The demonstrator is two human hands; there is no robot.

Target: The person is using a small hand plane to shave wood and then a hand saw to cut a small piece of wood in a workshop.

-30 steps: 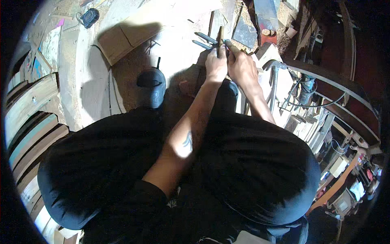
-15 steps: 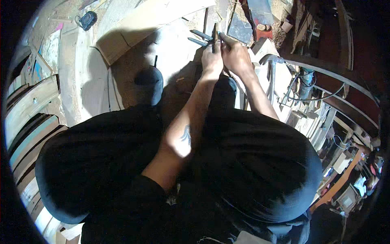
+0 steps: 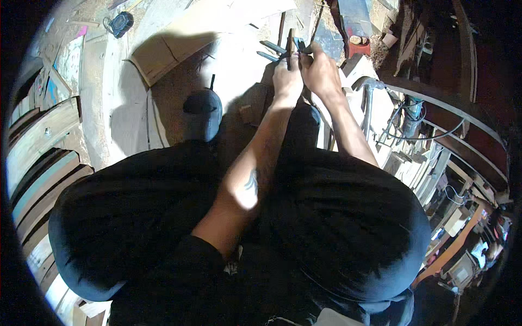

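My left hand (image 3: 286, 79) is closed around a narrow brown wooden piece (image 3: 291, 37), which stands up from my fingers. Two dark bars with pointed ends (image 3: 268, 56) jut leftward beside it; their lower parts are hidden by the hand. My right hand (image 3: 321, 73) is right beside the left, its fingers bent and pressed at the top of that piece, around a small bluish item (image 3: 299, 43) that I cannot make out. A hammer (image 3: 374, 85) lies to the right of my hands, over pale boards.
My shoes (image 3: 202, 117) stand below a cardboard sheet (image 3: 157, 51). A red-handled tool (image 3: 359, 48), a dark object (image 3: 118, 24) and wood scraps lie ahead. Stacked planks (image 3: 46, 195) line the left. A blue power tool (image 3: 411, 117) with cable sits by a metal rail at right.
My right hand's fingers have shifted and bent over the top of the held piece, showing more of the bluish item. Both hands stay together at nearly the same spot.
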